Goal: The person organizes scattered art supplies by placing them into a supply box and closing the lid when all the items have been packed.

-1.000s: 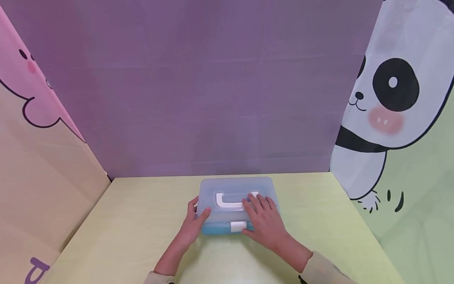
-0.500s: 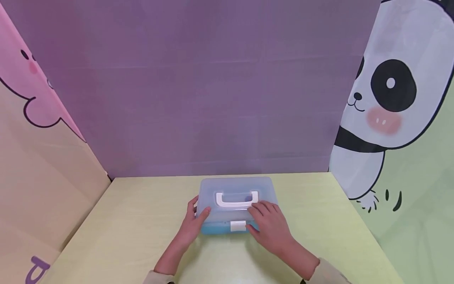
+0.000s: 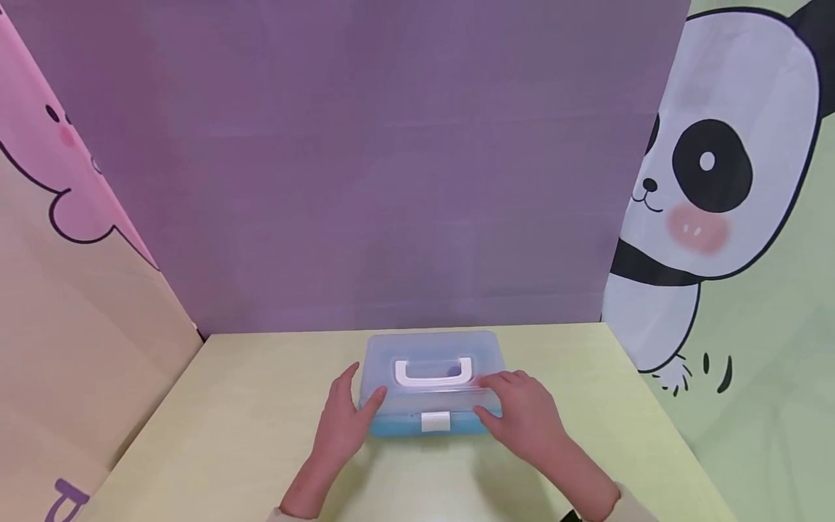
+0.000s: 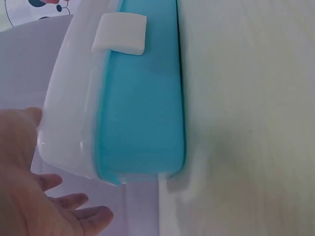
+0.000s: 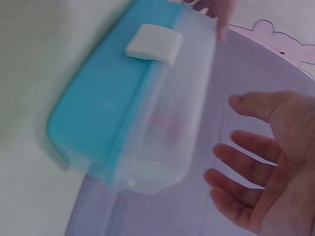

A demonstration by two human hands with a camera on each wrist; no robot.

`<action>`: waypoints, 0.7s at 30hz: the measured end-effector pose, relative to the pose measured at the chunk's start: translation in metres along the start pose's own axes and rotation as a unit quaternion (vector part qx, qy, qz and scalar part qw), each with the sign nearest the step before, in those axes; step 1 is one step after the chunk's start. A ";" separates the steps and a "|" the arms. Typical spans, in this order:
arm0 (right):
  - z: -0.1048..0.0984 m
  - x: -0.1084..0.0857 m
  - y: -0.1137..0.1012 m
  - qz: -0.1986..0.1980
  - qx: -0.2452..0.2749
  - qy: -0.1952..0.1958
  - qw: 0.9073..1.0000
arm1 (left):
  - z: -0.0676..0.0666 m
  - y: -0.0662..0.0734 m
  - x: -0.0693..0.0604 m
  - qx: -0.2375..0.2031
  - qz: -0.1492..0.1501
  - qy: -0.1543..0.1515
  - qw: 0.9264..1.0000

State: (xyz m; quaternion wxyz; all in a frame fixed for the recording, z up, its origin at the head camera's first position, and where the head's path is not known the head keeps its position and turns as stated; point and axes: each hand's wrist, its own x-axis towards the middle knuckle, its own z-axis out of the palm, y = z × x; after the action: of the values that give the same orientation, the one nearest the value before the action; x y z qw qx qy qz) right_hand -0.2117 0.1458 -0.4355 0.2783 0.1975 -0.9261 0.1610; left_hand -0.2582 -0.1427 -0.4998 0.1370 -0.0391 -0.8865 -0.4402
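Observation:
A storage box (image 3: 385,391) with a clear lid, a blue base, a white carry handle (image 3: 433,381) and a white front latch (image 3: 435,421) sits closed on the table. My left hand (image 3: 342,420) is at the box's left side, fingers spread and the thumb by the lid's front left corner; in the left wrist view the left hand (image 4: 29,182) shows its fingers clear of the wall. At the right front corner is my right hand (image 3: 527,419). Seen from the right wrist, the right hand (image 5: 280,167) has loosely bent fingers, apart from the box, with nothing between them.
The pale wooden table (image 3: 261,406) extends on both sides of the box. A purple panel (image 3: 391,167) rises behind its far edge. Side panels carry a pink cartoon figure (image 3: 39,138) on the left and a panda (image 3: 711,159) on the right.
My right hand has drawn off the lid and handle toward the right front corner. My left fingers have loosened from the box's left side. The view has tilted up slightly.

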 end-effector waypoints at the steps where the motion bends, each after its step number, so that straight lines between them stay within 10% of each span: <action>1: -0.004 0.001 -0.002 0.009 0.002 -0.013 1.000 | -0.001 0.001 0.000 0.017 0.010 0.004 1.000; 11: -0.032 0.014 -0.014 0.056 0.015 -0.086 0.995 | -0.015 0.031 0.003 0.148 0.143 0.061 0.977; 21: -0.033 0.022 -0.012 0.022 -0.010 -0.160 0.987 | -0.026 0.058 0.000 0.285 0.122 -0.021 0.950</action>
State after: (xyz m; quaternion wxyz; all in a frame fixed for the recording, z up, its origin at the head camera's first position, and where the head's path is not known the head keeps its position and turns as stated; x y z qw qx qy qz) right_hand -0.2082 0.1427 -0.3940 0.1251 0.1974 -0.9644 0.1238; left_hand -0.2418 -0.1279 -0.4405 0.1762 -0.1154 -0.9663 -0.1478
